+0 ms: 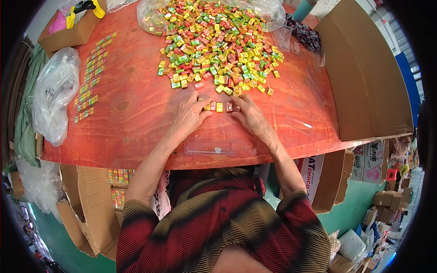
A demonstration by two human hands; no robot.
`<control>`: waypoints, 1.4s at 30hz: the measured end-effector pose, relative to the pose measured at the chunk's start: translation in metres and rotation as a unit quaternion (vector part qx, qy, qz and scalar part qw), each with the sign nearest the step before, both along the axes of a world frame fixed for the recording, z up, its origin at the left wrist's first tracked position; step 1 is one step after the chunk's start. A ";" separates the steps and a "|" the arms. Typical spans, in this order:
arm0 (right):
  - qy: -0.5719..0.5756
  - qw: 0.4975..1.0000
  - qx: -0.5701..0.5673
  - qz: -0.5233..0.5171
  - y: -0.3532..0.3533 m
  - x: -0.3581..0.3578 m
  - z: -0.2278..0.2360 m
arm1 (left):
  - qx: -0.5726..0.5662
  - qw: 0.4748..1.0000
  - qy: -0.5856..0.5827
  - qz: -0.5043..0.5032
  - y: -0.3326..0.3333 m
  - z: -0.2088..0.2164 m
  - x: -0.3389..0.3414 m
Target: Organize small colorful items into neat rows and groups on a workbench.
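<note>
A short row of small candy-sized boxes (219, 107), yellow and red, lies on the red table in front of me. At the row's left end, my left hand (189, 113) has thumb and forefinger closed about a small yellow box (207, 107). My right hand (253, 117) pinches the other end, around a small dark red box (229, 107); its fingers partly cover what they grip. Just beyond both hands spreads a big heap of such boxes (223, 50) in yellow, green, red and orange. Nearer to me lies a clear plastic tray (209, 146).
Several rows of boxes (93, 73) stand at the left, beside a clear plastic bag (57, 95). A cardboard box (73, 34) is at the far left. Tall cardboard (364, 77) walls the right edge. More clear trays (298, 123) lie at the right; open cartons (95, 200) sit below the table.
</note>
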State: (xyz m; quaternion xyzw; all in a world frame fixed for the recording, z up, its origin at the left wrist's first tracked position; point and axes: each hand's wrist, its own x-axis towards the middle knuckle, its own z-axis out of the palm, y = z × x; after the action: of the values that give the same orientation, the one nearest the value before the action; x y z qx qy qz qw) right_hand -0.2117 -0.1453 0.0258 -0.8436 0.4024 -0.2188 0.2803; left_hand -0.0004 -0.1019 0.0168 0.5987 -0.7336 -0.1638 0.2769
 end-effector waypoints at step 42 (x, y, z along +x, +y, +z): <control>0.110 0.981 -0.103 -0.124 0.001 0.019 0.006 | -0.012 1.000 0.002 0.014 0.001 -0.005 -0.001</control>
State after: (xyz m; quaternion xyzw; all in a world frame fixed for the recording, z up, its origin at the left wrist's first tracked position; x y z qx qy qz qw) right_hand -0.1930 -0.1448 0.0315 -0.8304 0.5075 -0.1981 0.1162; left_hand -0.0013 -0.1012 0.0117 0.6050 -0.7266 -0.1527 0.2875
